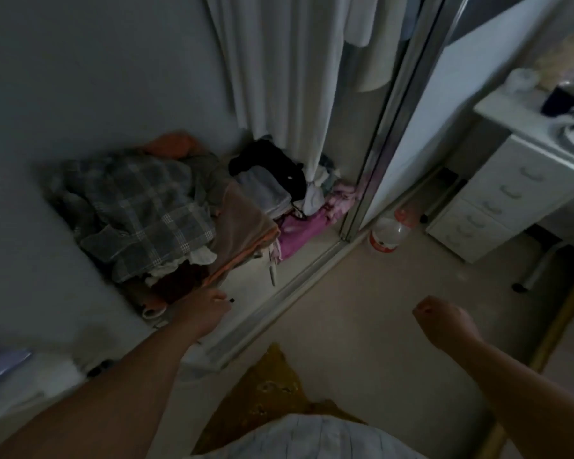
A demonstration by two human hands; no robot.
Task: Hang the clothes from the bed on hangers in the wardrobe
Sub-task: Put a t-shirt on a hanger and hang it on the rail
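Note:
A heap of clothes lies on the wardrobe floor: a grey checked garment on top, a brown-orange cloth beside it, black and pink pieces further back. White garments hang above them. My left hand reaches down to the front edge of the heap, just short of the brown-orange cloth, fingers loosely bent with nothing seen in them. My right hand hovers over the carpet to the right, fingers loosely curled and empty. No hanger or bed is in view.
The wardrobe's sliding mirrored door stands at the right of the opening, its floor track running diagonally. A plastic bottle stands on the carpet by a white drawer unit. A yellow rug lies at my feet.

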